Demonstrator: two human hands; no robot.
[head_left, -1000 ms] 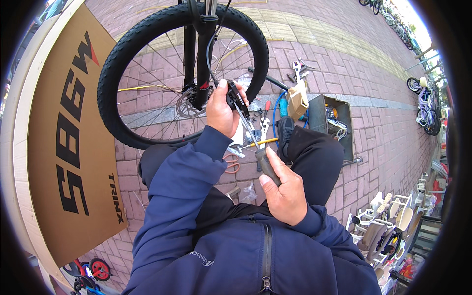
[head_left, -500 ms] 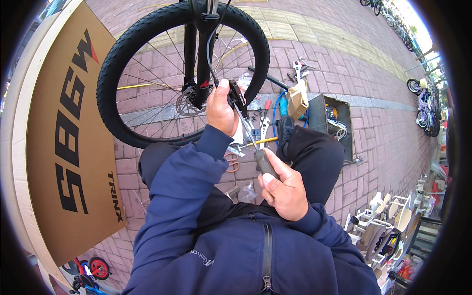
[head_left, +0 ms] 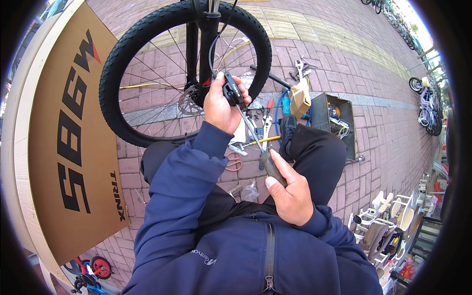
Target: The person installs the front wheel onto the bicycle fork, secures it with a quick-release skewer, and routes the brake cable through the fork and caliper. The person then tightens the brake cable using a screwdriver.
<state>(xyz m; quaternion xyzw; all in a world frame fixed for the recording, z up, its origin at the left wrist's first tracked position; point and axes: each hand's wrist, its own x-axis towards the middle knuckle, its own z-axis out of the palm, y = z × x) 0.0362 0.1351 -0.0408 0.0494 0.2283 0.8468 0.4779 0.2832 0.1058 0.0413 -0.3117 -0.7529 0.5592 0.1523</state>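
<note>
My left hand [head_left: 221,108] is closed around a black brake caliper [head_left: 231,89], held up in front of the bicycle's front wheel. A black cable [head_left: 211,53] runs from it up along the fork [head_left: 206,44]. My right hand [head_left: 293,196] grips the dark handle of a screwdriver [head_left: 273,167]. Its metal shaft slants up and left, and the tip meets the lower end of the caliper; the exact contact is hidden. Behind my left hand, the wheel [head_left: 105,93] stands upright with its thick black tyre, and a disc rotor [head_left: 188,104] shows at the hub.
A large cardboard box [head_left: 93,147] stands at the left. On the brick paving lie orange-handled scissors [head_left: 234,162], a wrench [head_left: 267,129], a yellow-handled tool [head_left: 268,139] and a small carton [head_left: 299,101]. A grey toolbox [head_left: 322,118] sits by my right knee, with child seats [head_left: 381,226] at lower right.
My left hand has turned, bringing the caliper's printed side more into view, with its fingers now showing on the far side. My right hand and the screwdriver have shifted slightly right and down.
</note>
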